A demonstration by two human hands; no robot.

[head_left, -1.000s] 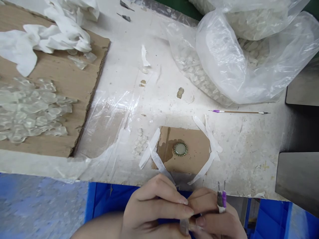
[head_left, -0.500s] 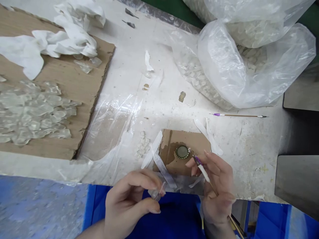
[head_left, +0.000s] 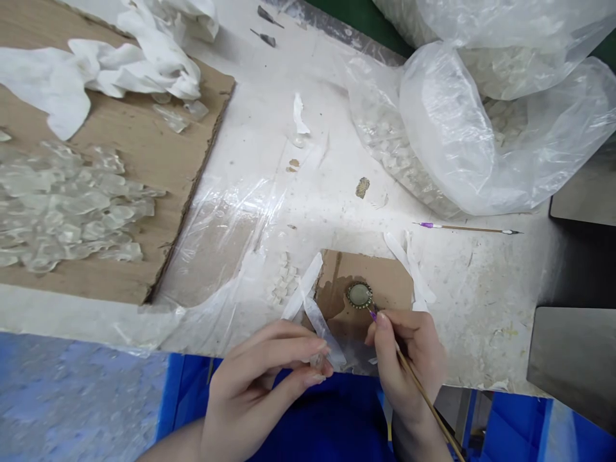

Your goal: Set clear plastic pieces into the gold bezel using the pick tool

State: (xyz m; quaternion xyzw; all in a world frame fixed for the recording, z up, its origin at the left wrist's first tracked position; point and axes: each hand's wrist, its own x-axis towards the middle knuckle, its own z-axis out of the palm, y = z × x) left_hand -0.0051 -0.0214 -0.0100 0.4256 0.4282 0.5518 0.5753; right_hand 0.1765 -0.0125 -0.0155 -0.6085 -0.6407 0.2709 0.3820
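My right hand (head_left: 409, 353) is closed round a thin wooden-handled brush (head_left: 423, 391) with a purple band near its tip. The tip is down at the lower right rim of a small round cap (head_left: 360, 295) with a beaded edge and a greyish inside. That cap lies on a small piece of brown cardboard (head_left: 389, 276) with a dark wet stain. Nearer the table's front edge, my left hand (head_left: 274, 378) pinches a small clear glass-like piece (head_left: 317, 360) between thumb and fingers, which partly hide it.
Clear irregular pieces (head_left: 72, 205) are heaped on a large cardboard sheet (head_left: 163, 160) at left, below a crumpled white cloth (head_left: 144, 64). Small whitish cubes (head_left: 285, 279) lie by the small cardboard. Plastic bags (head_left: 447, 128) of pieces stand back right, behind a second brush (head_left: 471, 229).
My right hand has turned, and the brush tip has gone from the cap's right side to its lower right rim. My left hand has shifted right and slightly up with the clear piece.
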